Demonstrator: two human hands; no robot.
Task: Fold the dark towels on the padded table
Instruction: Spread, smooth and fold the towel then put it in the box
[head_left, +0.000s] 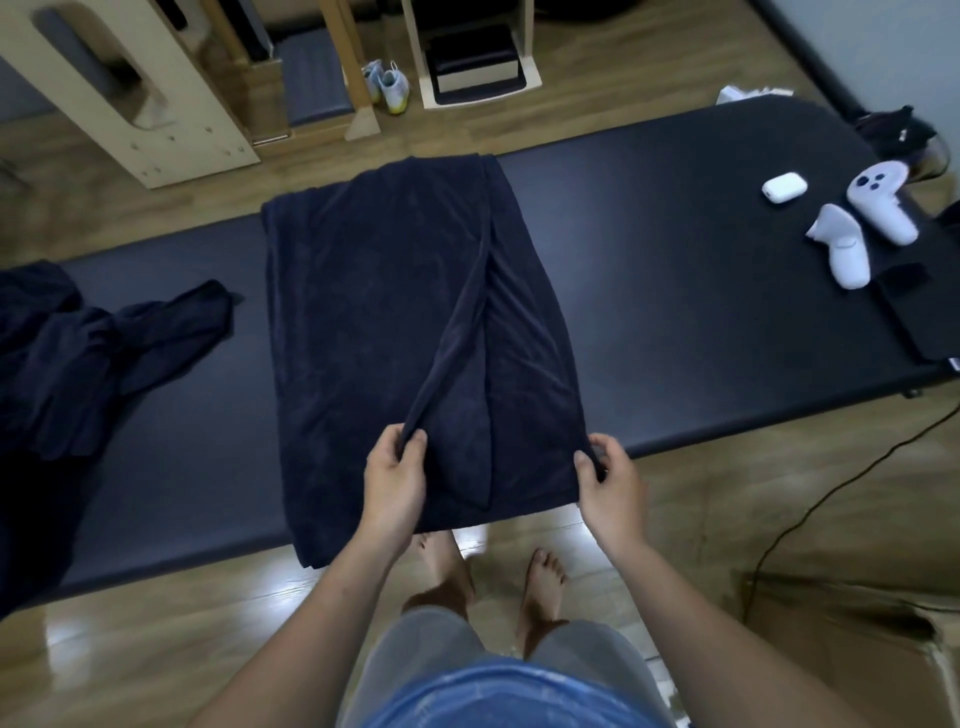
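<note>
Towel (363, 322) is spread in the centre of the frame, across the table (675, 249), and its near end hangs over the near edge of the table. The left hand (397, 475) pinches a raised fold of the cloth between thumb and fingers, and from this pinch a ridge runs up toward the middle of the towel. The right hand (608, 480) pinches the near right corner of the same towel, with the fingers curled round the edge. Both hands are at the lower centre of the frame, apart from each other, with a loose flap of cloth between them.

I judge that the lengthwise fold of this towel is the step in hand: the right part is gathered but not yet laid flat. For the next move I would want both hands to carry the held edge across to the left side, keep it parallel to the left edge, and then smooth the wrinkles. Nothing holds the far end of the fold, so it may drag or lie crooked.

A second towel (104, 343) lies crumpled on the table at the left of the frame, not yet folded. At the upper right, on the table, I see two white controllers (844, 249) and a small white case (784, 188). Shoes (387, 85) stand on the floor at the top. I can read no brand, label or writing anywhere.
</note>
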